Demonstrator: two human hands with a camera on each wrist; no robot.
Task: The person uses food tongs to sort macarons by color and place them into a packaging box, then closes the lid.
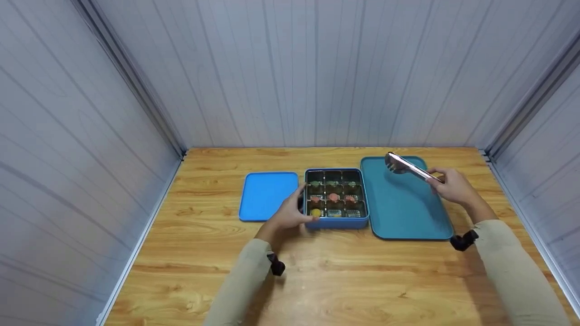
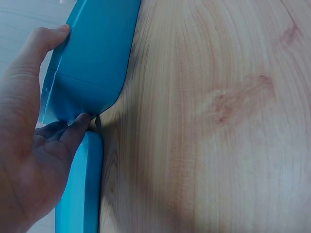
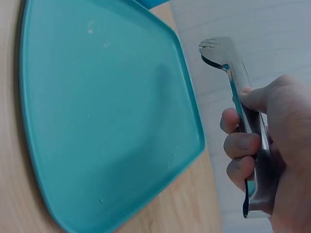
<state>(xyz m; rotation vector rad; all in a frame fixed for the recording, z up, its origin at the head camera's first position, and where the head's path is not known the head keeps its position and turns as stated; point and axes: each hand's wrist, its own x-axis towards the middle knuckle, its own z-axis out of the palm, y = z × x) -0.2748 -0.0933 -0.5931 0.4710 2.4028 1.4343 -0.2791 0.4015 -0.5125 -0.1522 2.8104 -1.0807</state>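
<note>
My left hand (image 1: 290, 213) holds the near left corner of a blue box (image 1: 337, 222), thumb at the front and fingers along the left side. The box's dark divided insert (image 1: 334, 209) carries small green, pinkish-red and yellow pieces in rows; what they are is too small to tell. The left wrist view shows the fingertips against the outer wall of the box (image 2: 97, 53). My right hand (image 1: 453, 186) grips metal serving tongs (image 1: 410, 167), raised above a teal tray (image 1: 408, 217). The right wrist view has fingers and thumb wrapped around the tongs (image 3: 238, 80).
A flat blue lid (image 1: 267, 194) lies left of the box, and the teal tray lies close to its right side. Small crumbs dot the tray surface (image 3: 112, 111). Pale panels (image 1: 290, 72) enclose the wooden table (image 1: 317, 280) at the back and both sides.
</note>
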